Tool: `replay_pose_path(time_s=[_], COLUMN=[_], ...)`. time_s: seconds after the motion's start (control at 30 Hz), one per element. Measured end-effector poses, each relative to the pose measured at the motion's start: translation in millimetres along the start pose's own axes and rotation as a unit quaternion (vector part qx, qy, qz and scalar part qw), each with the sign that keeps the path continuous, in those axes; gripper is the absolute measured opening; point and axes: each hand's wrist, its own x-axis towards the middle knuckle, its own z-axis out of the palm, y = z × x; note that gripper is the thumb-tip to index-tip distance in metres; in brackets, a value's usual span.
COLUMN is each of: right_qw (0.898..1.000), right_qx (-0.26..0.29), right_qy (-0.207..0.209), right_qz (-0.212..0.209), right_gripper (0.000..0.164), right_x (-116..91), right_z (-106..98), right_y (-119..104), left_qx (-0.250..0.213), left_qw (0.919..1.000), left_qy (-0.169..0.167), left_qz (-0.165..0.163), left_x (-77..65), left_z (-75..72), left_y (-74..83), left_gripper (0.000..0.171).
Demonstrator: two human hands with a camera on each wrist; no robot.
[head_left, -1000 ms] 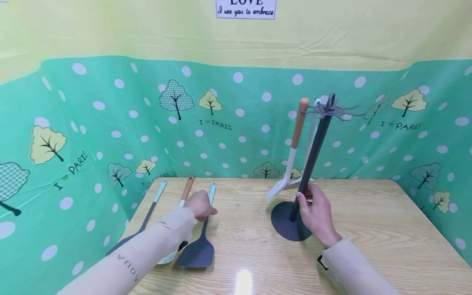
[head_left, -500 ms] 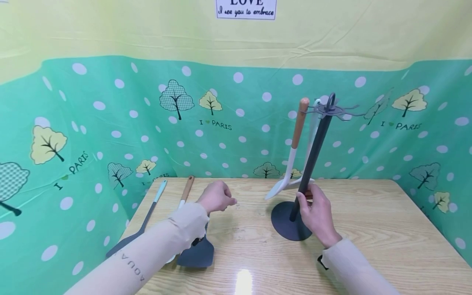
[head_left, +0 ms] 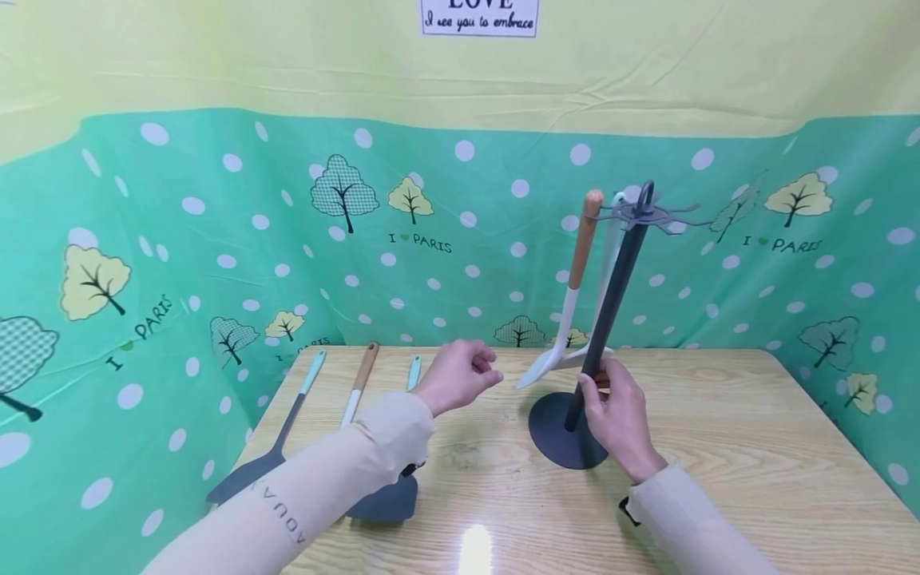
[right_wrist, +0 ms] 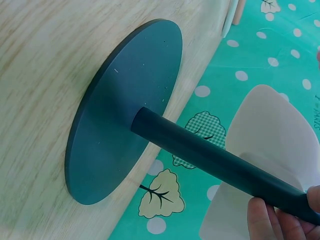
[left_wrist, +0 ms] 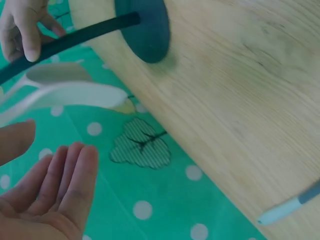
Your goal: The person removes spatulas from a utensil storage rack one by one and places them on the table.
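Note:
A black utensil stand (head_left: 615, 291) rises from a round base (head_left: 568, 435), leaning to the right in the head view. My right hand (head_left: 620, 419) grips its pole low down, thumb on one side and fingers behind. From the hook ring (head_left: 647, 214) hangs a white utensil with a brown handle (head_left: 580, 251); beside it is one with a mint handle (head_left: 611, 243), partly behind the pole. Their broad white heads (right_wrist: 272, 127) overlap in the right wrist view. Left of them, my left hand (head_left: 460, 375) hovers over the table holding nothing, fingers (left_wrist: 82, 175) loosely extended and thumb apart.
On the wooden table (head_left: 733, 447), a grey turner (head_left: 384, 501) lies partly under my left forearm. Farther left lie a brown-and-white-handled utensil (head_left: 363, 371) and another grey utensil with a mint handle (head_left: 283, 435). A patterned cloth (head_left: 467, 208) hangs behind the table.
My left hand has moved right, away from the grey turner's handle toward the stand, and its fingers have loosened. The right hand, stand and hanging utensils stay where they were.

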Motion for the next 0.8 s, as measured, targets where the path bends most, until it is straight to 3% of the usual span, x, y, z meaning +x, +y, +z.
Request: replay_pose_path(time_s=[0.2, 0.43, 0.63, 0.8], right_qw=[1.0, 1.0, 1.0, 1.0], right_qx=[-0.001, 0.0, 0.006, 0.008], right_qy=[0.0, 0.001, 0.002, 0.003], right_qz=[0.002, 0.002, -0.003, -0.007], right_gripper=[0.015, 0.016, 0.016, 0.016], right_x=[0, 0, 1, 1], right_z=[-2, -3, -1, -1], right_y=[1, 3, 2, 2], left_qx=[-0.054, -0.109, -0.123, -0.13], left_qw=[0.9967, 0.9862, 0.9812, 0.9779], left_qy=[0.036, 0.073, 0.099, 0.118], left_qz=[0.049, 0.101, 0.111, 0.113], left_x=[6.8, 18.1, 33.9, 47.7], left_z=[13.4, 31.9, 43.1, 49.9], left_y=[18.7, 40.1, 57.6, 65.8], left_gripper=[0.029, 0.031, 0.036, 0.029])
